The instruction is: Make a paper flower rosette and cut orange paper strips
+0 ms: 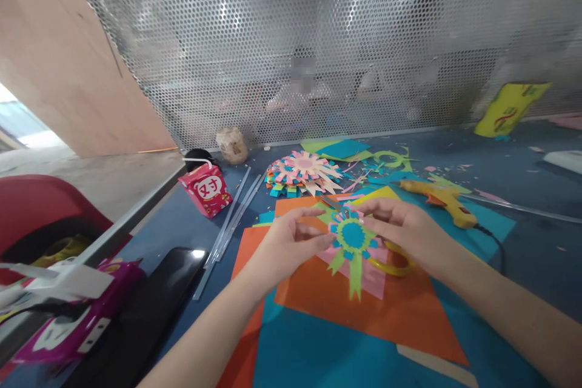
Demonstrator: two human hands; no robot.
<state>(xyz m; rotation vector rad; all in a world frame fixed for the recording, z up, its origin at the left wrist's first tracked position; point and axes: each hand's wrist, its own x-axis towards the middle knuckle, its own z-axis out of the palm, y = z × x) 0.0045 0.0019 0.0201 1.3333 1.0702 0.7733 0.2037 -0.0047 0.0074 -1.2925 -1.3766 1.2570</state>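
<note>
Both my hands hold a paper rosette [352, 242] with a blue centre, a green ring, pink loops and green ribbon tails hanging down. My left hand [291, 239] pinches its left edge with curled fingers. My right hand [402, 227] grips its right and top edge. The rosette hovers over orange paper sheets [400, 309] and a pink sheet [373, 279]. Yellow-handled scissors [393, 264] lie just under my right hand.
A yellow glue gun [443, 200] lies behind my right hand, its cord trailing right. A layered paper flower [302, 173], paper scraps, glue sticks [234, 215], a red drink carton [205, 189] and a black phone [168, 285] lie around. A perforated metal screen [318, 42] closes the back.
</note>
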